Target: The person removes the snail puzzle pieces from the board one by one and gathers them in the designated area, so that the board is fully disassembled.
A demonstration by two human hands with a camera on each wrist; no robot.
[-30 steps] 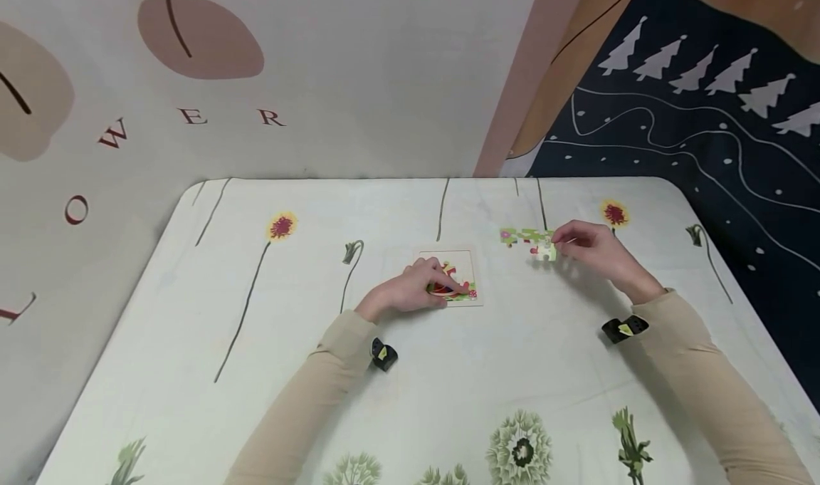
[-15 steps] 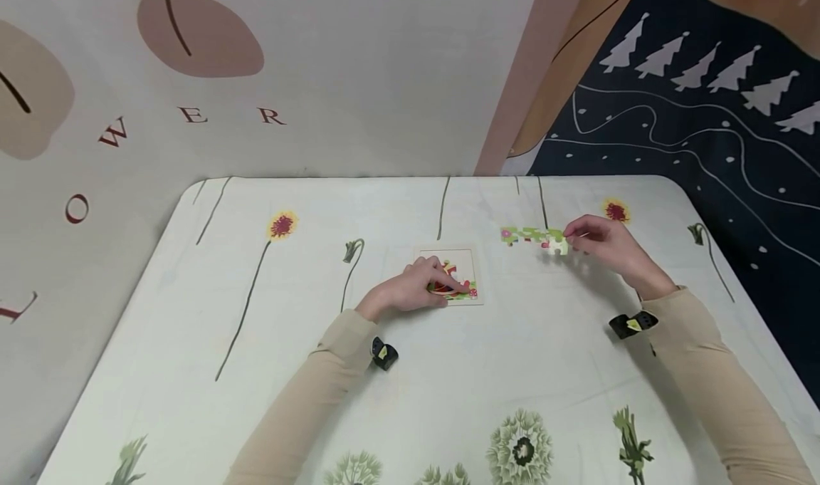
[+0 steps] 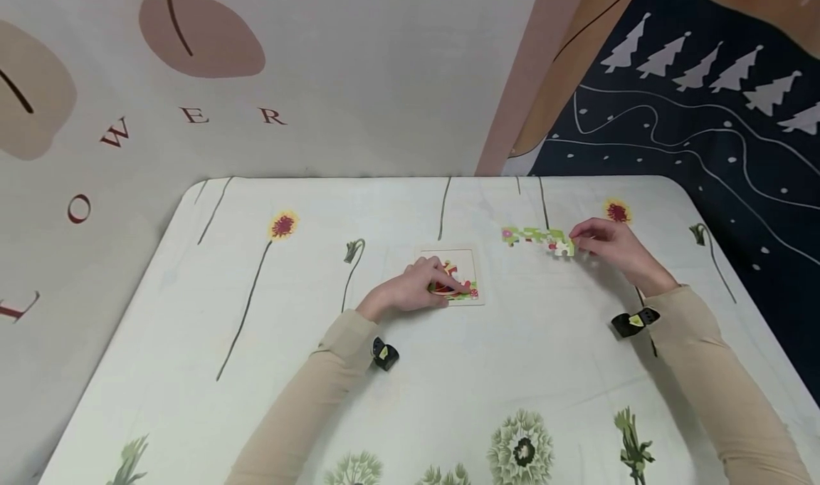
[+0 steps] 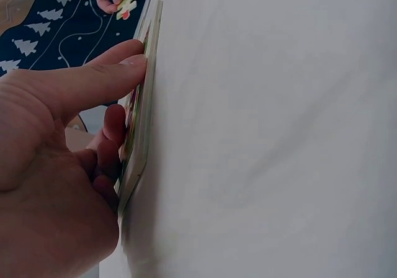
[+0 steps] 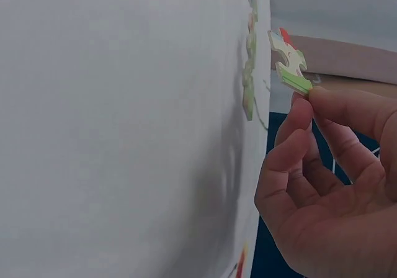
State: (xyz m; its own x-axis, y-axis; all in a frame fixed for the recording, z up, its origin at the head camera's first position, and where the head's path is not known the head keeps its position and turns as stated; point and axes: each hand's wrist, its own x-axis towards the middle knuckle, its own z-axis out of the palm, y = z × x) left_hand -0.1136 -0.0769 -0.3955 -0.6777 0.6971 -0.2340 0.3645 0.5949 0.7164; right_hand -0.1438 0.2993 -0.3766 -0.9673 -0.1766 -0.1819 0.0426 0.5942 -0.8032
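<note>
My left hand [image 3: 410, 287] rests on a small framed jigsaw board [image 3: 466, 263], its thumb and index finger pressing on the picture. Red and green pieces fill the board's lower part; the hand hides some of them. In the left wrist view, the board's pale edge [image 4: 146, 135] lies under the fingertips. My right hand [image 3: 611, 251] pinches a jigsaw piece [image 5: 289, 62] by one corner between thumb and index finger. That piece is green and white with a red patch, held raised above the cloth. Just left of it, in the head view, lie several loose green jigsaw pieces [image 3: 527, 235].
A white cloth [image 3: 512, 364] printed with flowers covers the table. Behind it rises a pale printed backdrop [image 3: 384, 79]; a dark blue one with white trees [image 3: 679, 125] hangs at the right. Each wrist wears a black camera.
My right hand has moved to the right and slightly away with the jigsaw piece, which has turned a little. The left hand stays in place on the board.
</note>
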